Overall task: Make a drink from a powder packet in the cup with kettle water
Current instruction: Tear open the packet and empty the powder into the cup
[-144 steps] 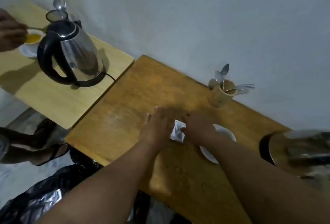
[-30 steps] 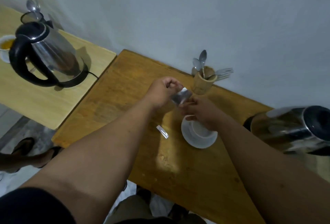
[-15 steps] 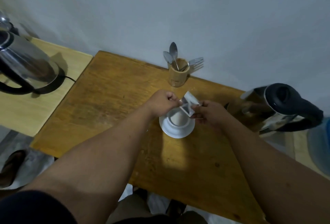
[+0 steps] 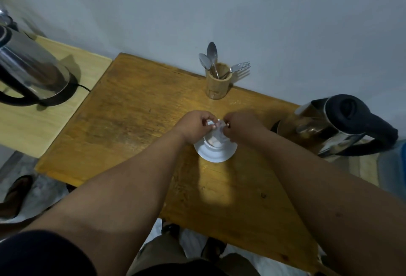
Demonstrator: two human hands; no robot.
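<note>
A white cup (image 4: 216, 140) stands on a white saucer (image 4: 216, 154) in the middle of the brown wooden table (image 4: 136, 108). My left hand (image 4: 194, 126) and my right hand (image 4: 239, 125) both pinch a small silvery powder packet (image 4: 216, 124) directly above the cup's mouth. Pale powder shows inside the cup. A steel kettle (image 4: 325, 126) with a black lid and handle sits on the table to the right of my right hand.
A bamboo holder (image 4: 218, 81) with spoons and a fork stands at the table's back edge by the wall. A second steel kettle (image 4: 28, 71) sits on a lighter table (image 4: 33, 126) at the left. A foot in a sandal (image 4: 15, 192) is on the floor at lower left.
Both hands carried the packet from the table's left part to over the cup and lowered it close to the rim. The torn strip seen lying on the table earlier is out of sight.
</note>
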